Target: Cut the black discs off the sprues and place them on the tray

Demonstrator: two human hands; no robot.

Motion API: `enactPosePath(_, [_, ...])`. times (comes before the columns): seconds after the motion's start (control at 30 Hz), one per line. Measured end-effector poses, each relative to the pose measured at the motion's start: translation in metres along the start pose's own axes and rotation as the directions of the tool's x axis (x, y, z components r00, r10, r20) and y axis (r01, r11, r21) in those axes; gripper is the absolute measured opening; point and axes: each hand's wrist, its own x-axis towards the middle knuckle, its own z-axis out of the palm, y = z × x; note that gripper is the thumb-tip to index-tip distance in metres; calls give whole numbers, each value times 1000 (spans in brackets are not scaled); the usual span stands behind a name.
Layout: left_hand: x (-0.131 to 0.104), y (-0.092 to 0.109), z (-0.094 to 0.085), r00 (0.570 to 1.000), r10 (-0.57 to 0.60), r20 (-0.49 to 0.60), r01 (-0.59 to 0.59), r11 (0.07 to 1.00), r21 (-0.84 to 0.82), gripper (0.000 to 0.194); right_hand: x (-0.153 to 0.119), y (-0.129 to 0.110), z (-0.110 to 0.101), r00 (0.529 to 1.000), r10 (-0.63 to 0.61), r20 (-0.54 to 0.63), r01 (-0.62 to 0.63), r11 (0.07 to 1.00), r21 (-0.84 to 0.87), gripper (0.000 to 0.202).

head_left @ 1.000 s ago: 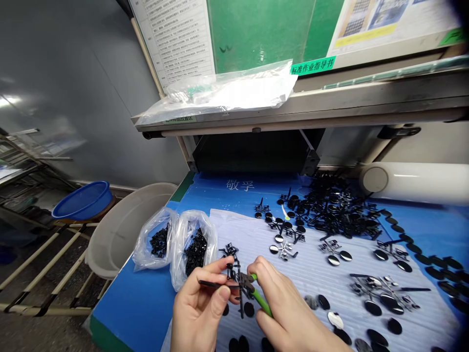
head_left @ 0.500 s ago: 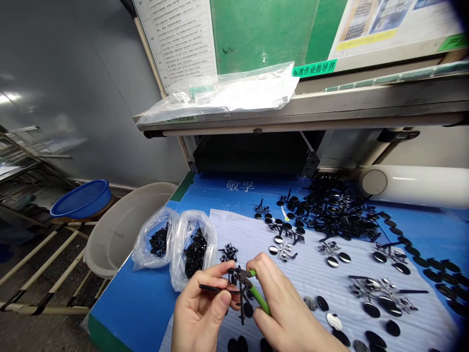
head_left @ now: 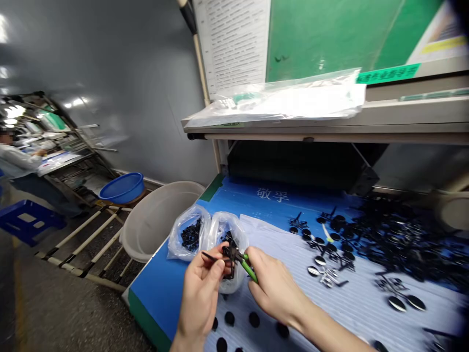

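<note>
Between thumb and fingers, my left hand [head_left: 203, 283] pinches a black plastic part frame [head_left: 231, 268] with thin arms sticking out. My right hand [head_left: 271, 281] is closed round green-handled cutting pliers [head_left: 249, 270], whose dark jaws meet the frame; whether they are closed on it cannot be made out. Both hands are over the front of a clear plastic bag [head_left: 240, 234] that holds small black pieces. A second clear bag [head_left: 176, 239] of small black pieces stands to its left. Loose black discs [head_left: 254, 319] lie on the pale sheet below the hands.
A large heap of black moulded frames [head_left: 399, 234] covers the table's right side. A grey-white tub [head_left: 137, 234] and a blue basin [head_left: 122, 189] stand left of the table. The shelf [head_left: 395, 117] overhangs the back. A person [head_left: 18, 159] sits far left near a blue stool [head_left: 29, 220].
The view has swung left, bringing the person and stool into sight. Both hands, with the frame and pliers, have moved from over the sheet to over the right-hand bag.
</note>
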Motion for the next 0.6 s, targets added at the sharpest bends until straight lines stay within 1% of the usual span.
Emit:
enactPosePath(0.07, [24, 6, -21, 999, 47, -11, -47, 999, -23, 8, 32, -11, 4, 999, -24, 23, 26, 998, -54, 21])
enactPosePath(0.2, [74, 14, -64, 990, 131, -59, -133, 991, -33, 3, 91, -30, 17, 997, -47, 68, 54, 993, -105, 21])
enactPosePath(0.27, [91, 16, -80, 986, 146, -83, -148, 989, -10, 2, 110, -35, 22, 994, -24, 105, 38, 991, -130, 19])
enactPosePath(0.33, [102, 18, -92, 984, 145, -106, -142, 989, 33, 8, 123, -37, 24, 990, 5, 144, 16, 989, -147, 23])
enactPosePath(0.4, [108, 20, -98, 984, 130, -125, -119, 989, 89, 15, 128, -35, 21, 985, 23, 172, 4, 988, -153, 25])
enactPosePath(0.47, [112, 23, -101, 986, 97, -138, -75, 985, 157, 17, 126, -31, 12, 984, 25, 176, 0, 990, -142, 24])
enactPosePath(0.53, [116, 27, -103, 989, 34, -142, 1, 972, 237, 15, 114, -20, 0, 987, 27, 156, -9, 993, -116, 20])
enactPosePath(0.6, [123, 36, -106, 987, -41, -155, 91, 939, 331, 13, 92, -4, -14, 990, 41, 135, -31, 997, -73, 20])
